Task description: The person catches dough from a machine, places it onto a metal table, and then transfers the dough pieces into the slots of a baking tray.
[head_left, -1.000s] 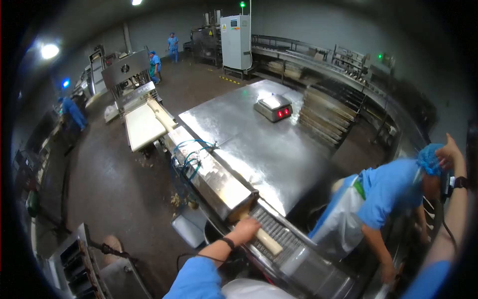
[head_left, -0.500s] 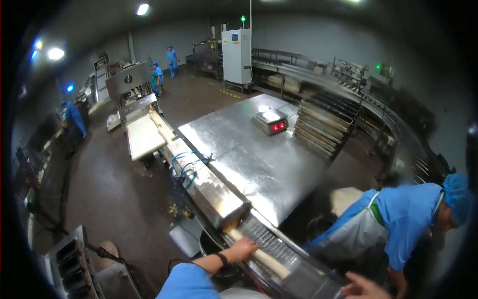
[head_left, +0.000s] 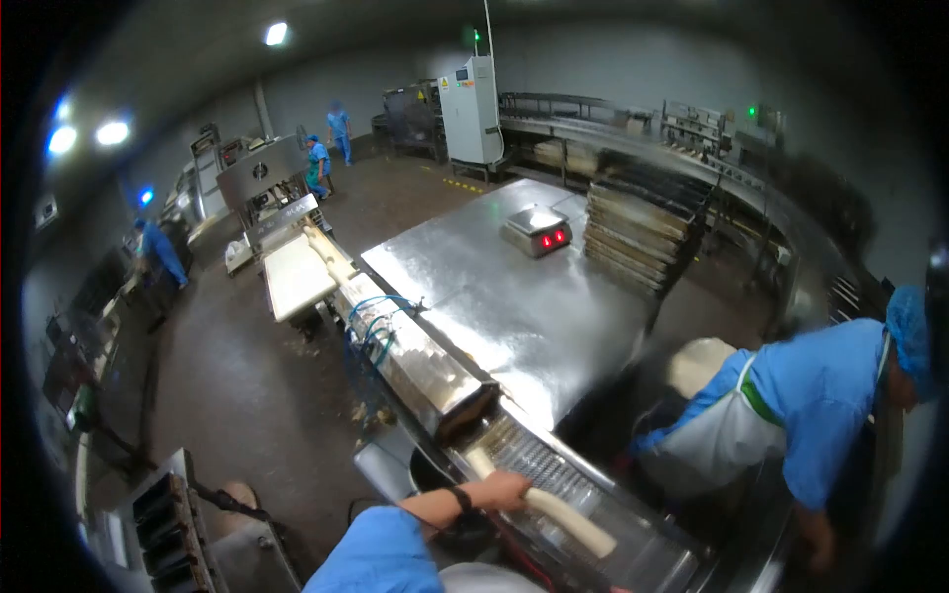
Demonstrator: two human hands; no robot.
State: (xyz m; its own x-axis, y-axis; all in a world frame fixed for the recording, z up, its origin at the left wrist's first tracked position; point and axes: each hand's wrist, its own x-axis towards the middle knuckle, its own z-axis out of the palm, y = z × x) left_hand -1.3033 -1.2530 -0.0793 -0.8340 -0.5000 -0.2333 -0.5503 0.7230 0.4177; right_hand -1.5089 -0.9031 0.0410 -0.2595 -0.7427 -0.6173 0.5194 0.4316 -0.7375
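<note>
A long pale roll of dough [head_left: 568,522] lies lengthwise on a metal conveyor with a ribbed mesh surface [head_left: 514,450]. Over the middle of this roll my left hand [head_left: 502,490] is closed, palm down, with a dark band at the wrist and a blue sleeve behind it. Both ends of the roll stick out past my fingers. Just above it, the open mouth of a long metal housing [head_left: 425,385] faces the conveyor. My right hand is out of view.
A steel table [head_left: 474,267] stands beyond the conveyor, bearing a scale [head_left: 537,231] with red digits. Stacked trays [head_left: 643,227] stand behind. A bending co-worker [head_left: 811,395] is close on the right. Dark baking moulds [head_left: 163,534] sit at lower left.
My left hand and the dough roll have shifted right along the conveyor. My right hand has left the view at the bottom. The view has turned slightly, and the co-worker's arm has moved.
</note>
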